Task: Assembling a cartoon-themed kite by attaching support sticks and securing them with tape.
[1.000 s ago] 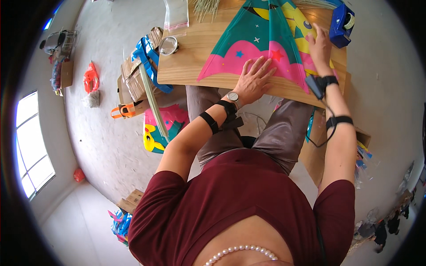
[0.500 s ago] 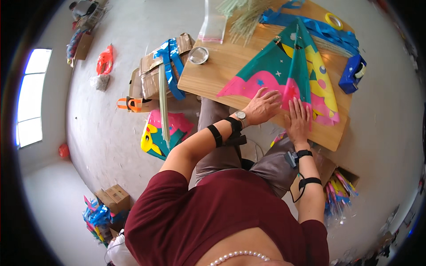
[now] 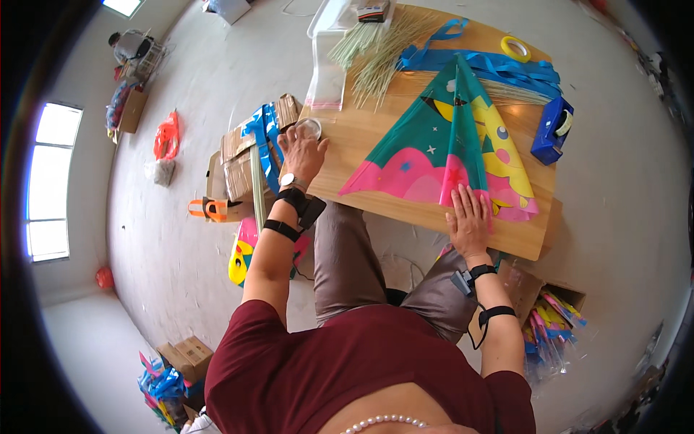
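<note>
The kite (image 3: 432, 150) is seemingly steadied beneath the flat right hand (image 3: 470, 224); whether the dish (image 3: 312, 127) at the left hand (image 3: 303, 155) is gripped is unclear.

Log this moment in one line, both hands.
left hand: at round dish | right hand: on lower edge of kite | tape dispenser: right side of table

L hand (image 3: 302, 153) fwd, R hand (image 3: 470, 226) flat, palm-down

Daylight glares white through the left window (image 3: 53, 181), while dark fisheye edges bend lines.
</note>
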`<state>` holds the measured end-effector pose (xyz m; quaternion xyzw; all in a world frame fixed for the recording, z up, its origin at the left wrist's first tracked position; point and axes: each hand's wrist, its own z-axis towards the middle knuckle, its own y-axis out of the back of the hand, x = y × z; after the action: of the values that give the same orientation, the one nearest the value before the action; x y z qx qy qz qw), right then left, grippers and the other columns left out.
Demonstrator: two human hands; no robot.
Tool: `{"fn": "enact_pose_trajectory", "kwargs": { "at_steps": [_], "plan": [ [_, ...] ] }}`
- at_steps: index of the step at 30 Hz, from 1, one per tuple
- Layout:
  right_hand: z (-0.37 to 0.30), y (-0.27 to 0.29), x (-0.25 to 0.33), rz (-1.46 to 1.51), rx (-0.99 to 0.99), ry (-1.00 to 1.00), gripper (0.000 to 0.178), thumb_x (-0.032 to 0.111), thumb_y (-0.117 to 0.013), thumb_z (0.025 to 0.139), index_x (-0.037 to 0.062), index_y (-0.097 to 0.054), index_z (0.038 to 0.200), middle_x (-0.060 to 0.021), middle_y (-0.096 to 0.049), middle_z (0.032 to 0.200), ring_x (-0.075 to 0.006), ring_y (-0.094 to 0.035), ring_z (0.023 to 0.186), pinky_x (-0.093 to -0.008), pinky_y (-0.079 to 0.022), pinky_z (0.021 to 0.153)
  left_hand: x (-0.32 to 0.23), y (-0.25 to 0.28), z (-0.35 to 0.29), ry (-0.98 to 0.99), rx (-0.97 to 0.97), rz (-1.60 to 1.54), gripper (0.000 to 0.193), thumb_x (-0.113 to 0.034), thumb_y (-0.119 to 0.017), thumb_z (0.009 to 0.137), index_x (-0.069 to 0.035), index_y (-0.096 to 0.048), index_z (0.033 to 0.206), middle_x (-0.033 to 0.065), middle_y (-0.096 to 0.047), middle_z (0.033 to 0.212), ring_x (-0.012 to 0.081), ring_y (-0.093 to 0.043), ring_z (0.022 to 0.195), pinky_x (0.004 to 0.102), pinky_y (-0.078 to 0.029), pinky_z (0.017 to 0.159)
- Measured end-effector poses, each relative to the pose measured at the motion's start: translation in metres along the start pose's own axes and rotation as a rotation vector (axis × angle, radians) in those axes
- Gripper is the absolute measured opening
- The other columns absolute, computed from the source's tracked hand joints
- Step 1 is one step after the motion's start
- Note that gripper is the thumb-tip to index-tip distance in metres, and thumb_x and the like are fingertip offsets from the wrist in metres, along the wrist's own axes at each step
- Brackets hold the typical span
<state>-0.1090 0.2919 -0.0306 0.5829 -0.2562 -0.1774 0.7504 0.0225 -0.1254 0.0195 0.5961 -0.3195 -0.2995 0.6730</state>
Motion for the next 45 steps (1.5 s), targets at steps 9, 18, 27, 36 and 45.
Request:
{"fn": "enact_pose_trajectory", "kwargs": {
  "at_steps": [9, 18, 27, 36, 45],
  "plan": [
    [0.005, 0.007, 0.002, 0.06, 0.02, -0.01, 0.057, 0.035, -0.052, 0.099, 0.012, -0.046, 0.15, -0.0072, -0.04, 0.16, -0.0245, -0.035, 0.148, -0.0504, -0.02, 0.123, -0.135, 0.029, 0.081, -0.297, -0.207, -0.794, 0.016, -0.02, -0.07, 0.092, -0.004, -0.066, 0.096, 0.0148, -0.068, 0.077, 0.0346, -0.067, 0.07, 0.0449, -0.051, 0.064],
    [0.009, 0.012, 0.002, 0.125, 0.072, -0.041, 0.059, 0.036, -0.053, 0.098, 0.0123, -0.043, 0.151, -0.0077, -0.038, 0.16, -0.0258, -0.034, 0.148, -0.0517, -0.019, 0.124, -0.222, -0.023, 0.238, -0.382, -0.386, -0.459, 0.017, -0.022, -0.066, 0.09, -0.007, -0.07, 0.098, 0.0168, -0.066, 0.102, 0.0352, -0.06, 0.106, 0.0446, -0.046, 0.09],
    [0.008, 0.012, 0.001, 0.169, 0.076, -0.055, 0.061, 0.037, -0.053, 0.098, 0.0127, -0.043, 0.152, -0.008, -0.039, 0.159, -0.0255, -0.033, 0.148, -0.0515, -0.019, 0.124, -0.221, -0.032, 0.295, -0.197, -0.273, -0.312, 0.018, -0.024, -0.065, 0.088, -0.013, -0.078, 0.094, 0.0094, -0.067, 0.113, 0.0308, -0.054, 0.118, 0.0481, -0.037, 0.099],
    [0.007, 0.015, 0.0, 0.194, -0.011, -0.015, 0.068, 0.035, -0.058, 0.096, 0.0116, -0.035, 0.156, -0.0094, -0.041, 0.158, -0.0267, -0.034, 0.148, -0.0511, -0.019, 0.123, -0.175, 0.084, 0.26, -0.408, 0.174, -1.226, 0.026, -0.022, -0.061, 0.101, 0.001, -0.07, 0.093, 0.0079, -0.074, 0.085, 0.0148, -0.07, 0.076, 0.0299, -0.056, 0.07],
    [0.03, 0.032, 0.054, 0.7, -0.179, -0.08, 0.063, 0.046, -0.048, 0.104, 0.0025, -0.042, 0.149, -0.0195, -0.042, 0.155, -0.0329, -0.035, 0.148, -0.0473, -0.024, 0.122, -0.128, 0.125, -0.009, -0.082, 0.668, -1.724, 0.026, -0.028, -0.059, 0.104, -0.003, -0.067, 0.107, 0.006, -0.073, 0.093, 0.0108, -0.068, 0.079, 0.0257, -0.055, 0.075]
  ]
}}
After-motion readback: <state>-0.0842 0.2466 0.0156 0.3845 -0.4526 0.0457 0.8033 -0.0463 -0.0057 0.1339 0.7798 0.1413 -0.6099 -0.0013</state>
